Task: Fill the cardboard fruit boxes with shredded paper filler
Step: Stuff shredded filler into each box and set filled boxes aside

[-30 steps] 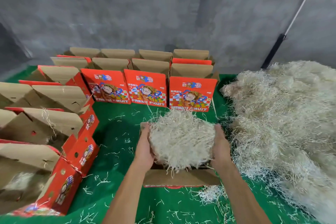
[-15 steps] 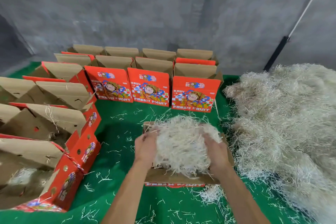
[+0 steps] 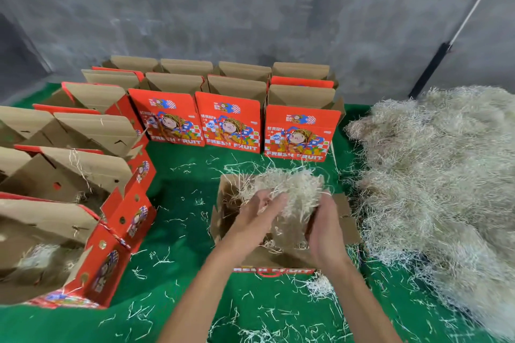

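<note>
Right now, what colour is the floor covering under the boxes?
Green floor covering, clearest in the head view.

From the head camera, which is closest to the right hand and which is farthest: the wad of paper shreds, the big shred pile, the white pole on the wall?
From the right hand:
1. The wad of paper shreds, touching the hand, over the open box.
2. The big shred pile, on the green mat to the right.
3. The white pole, leaning on the grey wall, far back at the right.

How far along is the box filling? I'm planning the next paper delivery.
Done: the near left box holds some filler. In hand: both hands, left hand and right hand, work a wad into the centre box. Left: the back boxes' insides are hidden; a big pile remains.
</note>
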### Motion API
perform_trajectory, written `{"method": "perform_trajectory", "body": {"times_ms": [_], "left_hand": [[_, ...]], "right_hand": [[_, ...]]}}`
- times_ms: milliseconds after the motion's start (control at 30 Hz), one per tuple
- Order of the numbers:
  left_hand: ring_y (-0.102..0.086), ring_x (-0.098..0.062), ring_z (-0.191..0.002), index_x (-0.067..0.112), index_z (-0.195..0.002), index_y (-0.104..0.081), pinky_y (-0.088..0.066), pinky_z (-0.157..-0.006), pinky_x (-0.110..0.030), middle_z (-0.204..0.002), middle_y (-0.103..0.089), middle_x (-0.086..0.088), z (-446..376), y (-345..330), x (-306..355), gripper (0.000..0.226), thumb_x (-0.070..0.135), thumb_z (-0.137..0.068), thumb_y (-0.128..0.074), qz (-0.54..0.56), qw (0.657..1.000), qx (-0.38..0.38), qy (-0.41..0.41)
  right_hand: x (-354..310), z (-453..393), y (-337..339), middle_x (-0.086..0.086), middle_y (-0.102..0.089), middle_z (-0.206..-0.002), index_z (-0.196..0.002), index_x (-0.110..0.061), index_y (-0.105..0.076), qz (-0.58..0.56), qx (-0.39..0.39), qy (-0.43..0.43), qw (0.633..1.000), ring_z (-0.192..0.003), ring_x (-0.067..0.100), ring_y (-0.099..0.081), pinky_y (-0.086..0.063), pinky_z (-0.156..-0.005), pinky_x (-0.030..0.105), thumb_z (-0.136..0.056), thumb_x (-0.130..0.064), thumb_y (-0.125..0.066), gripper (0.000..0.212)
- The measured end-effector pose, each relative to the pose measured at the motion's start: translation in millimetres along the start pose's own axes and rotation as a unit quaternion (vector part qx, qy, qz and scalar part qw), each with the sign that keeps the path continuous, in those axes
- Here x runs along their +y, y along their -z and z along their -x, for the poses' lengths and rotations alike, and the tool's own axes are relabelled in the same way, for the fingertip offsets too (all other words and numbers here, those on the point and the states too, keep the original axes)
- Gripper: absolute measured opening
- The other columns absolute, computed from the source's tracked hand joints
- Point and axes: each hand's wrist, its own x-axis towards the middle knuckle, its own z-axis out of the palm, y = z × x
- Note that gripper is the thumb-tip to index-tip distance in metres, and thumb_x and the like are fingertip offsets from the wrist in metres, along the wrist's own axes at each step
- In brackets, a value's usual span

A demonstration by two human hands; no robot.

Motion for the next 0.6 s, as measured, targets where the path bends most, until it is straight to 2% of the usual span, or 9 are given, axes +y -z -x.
{"method": "perform_trajectory", "body": {"times_ms": [67, 100, 133, 200, 267, 333, 433, 533, 600], "left_hand": [[-0.035, 0.013, -0.124, 0.05, -0.139, -0.037, -0.027, -0.113, -0.035, -0.139, -0.029, 0.041, -1.3, -9.5, -1.5, 0.085, 0.095, -0.067, -0.044, 0.027, 0.997, 0.076, -0.008], [-0.046, 0.02, -0.111, 0.047, -0.13, -0.05, -0.039, -0.106, -0.03, -0.129, -0.048, 0.04, -3.4, -9.1, -1.8, 0.078, 0.095, -0.069, -0.039, 0.011, 0.989, 0.146, -0.028], [-0.056, 0.019, -0.088, 0.044, -0.111, -0.06, -0.047, -0.084, -0.022, -0.102, -0.064, 0.036, -3.7, -7.3, -0.7, 0.07, 0.094, -0.072, -0.033, -0.008, 0.978, 0.205, -0.046], [-0.056, 0.001, -0.057, 0.04, -0.093, -0.06, -0.044, -0.056, -0.025, -0.066, -0.063, 0.018, -4.8, -8.2, 0.4, 0.061, 0.089, -0.077, -0.027, -0.02, 0.967, 0.237, -0.095], [-0.062, -0.005, -0.081, 0.043, -0.11, -0.058, -0.051, -0.071, -0.025, -0.089, -0.067, 0.021, -4.9, -20.6, 1.1, 0.057, 0.084, -0.081, -0.032, 0.021, 0.971, 0.202, -0.122], [-0.058, 0.004, -0.104, 0.039, -0.119, -0.06, -0.043, -0.094, -0.018, -0.114, -0.064, 0.025, -3.7, -34.4, 1.0, 0.056, 0.078, -0.086, -0.037, 0.057, 0.965, 0.21, -0.144], [-0.039, -0.002, -0.05, 0.026, -0.06, -0.048, -0.033, -0.05, -0.019, -0.053, -0.044, 0.016, -3.3, -15.1, -0.8, 0.049, 0.059, -0.096, -0.046, 0.063, 0.952, 0.226, -0.197], [-0.023, -0.012, -0.046, 0.02, -0.053, -0.035, -0.018, -0.047, -0.028, -0.049, -0.027, 0.006, -9.6, 46.9, -19.8, 0.056, 0.05, -0.097, -0.052, 0.09, 0.942, 0.286, -0.153], [-0.024, -0.011, -0.046, 0.015, -0.058, -0.035, -0.023, -0.05, -0.03, -0.051, -0.028, 0.002, -12.5, 76.3, -26.6, 0.056, 0.054, -0.093, -0.055, 0.14, 0.93, 0.322, -0.107]], "right_hand": [[-2.1, 5.5, -10.5, 0.008, -0.07, -0.105, -0.106, -0.037, -0.07, 0.041, -0.035, 0.011, 0.998, -0.095, 0.02, -0.067, -0.055, -0.085, 0.049, -0.096, -0.068, -0.033, 0.049], [-5.3, 5.6, -10.6, 0.003, -0.068, -0.114, -0.111, -0.042, -0.069, 0.067, -0.021, 0.024, 0.997, -0.102, 0.016, -0.065, -0.053, -0.09, 0.048, -0.095, -0.067, -0.037, 0.044], [-7.3, 4.2, -7.8, -0.005, -0.069, -0.113, -0.11, -0.045, -0.069, 0.084, 0.011, 0.048, 0.995, -0.102, 0.011, -0.065, -0.051, -0.09, 0.043, -0.095, -0.066, -0.04, 0.039], [-13.8, 1.7, -8.3, -0.015, -0.069, -0.083, -0.093, -0.045, -0.068, 0.079, 0.047, 0.086, 0.992, -0.074, 0.007, -0.064, -0.052, -0.071, 0.029, -0.096, -0.063, -0.043, 0.031], [-15.9, 3.1, -26.4, -0.011, -0.062, -0.063, -0.083, -0.04, -0.064, 0.088, 0.055, 0.099, 0.99, -0.055, 0.005, -0.053, -0.047, -0.052, 0.02, -0.099, -0.059, -0.041, 0.034], [-9.7, 4.1, -44.5, -0.004, -0.066, -0.064, -0.087, -0.029, -0.066, 0.107, 0.063, 0.112, 0.986, -0.053, 0.003, -0.054, -0.047, -0.049, 0.018, -0.101, -0.051, -0.044, 0.035], [-13.4, -3.1, -28.3, -0.008, -0.043, -0.046, -0.074, -0.018, -0.056, 0.117, 0.083, 0.09, 0.986, -0.042, 0.01, -0.034, -0.031, -0.037, 0.022, -0.097, -0.055, -0.05, 0.044], [-28.2, -14.1, 21.5, -0.008, -0.04, -0.048, -0.068, -0.013, -0.052, 0.082, 0.175, 0.034, 0.981, -0.044, 0.021, -0.034, -0.039, -0.046, 0.03, -0.083, -0.072, -0.057, 0.061], [-30.8, -24.1, 42.8, 0.018, -0.06, -0.069, -0.097, 0.006, -0.059, 0.04, 0.228, -0.023, 0.973, -0.069, 0.054, -0.055, -0.057, -0.067, 0.056, -0.08, -0.078, -0.055, 0.085]]}}
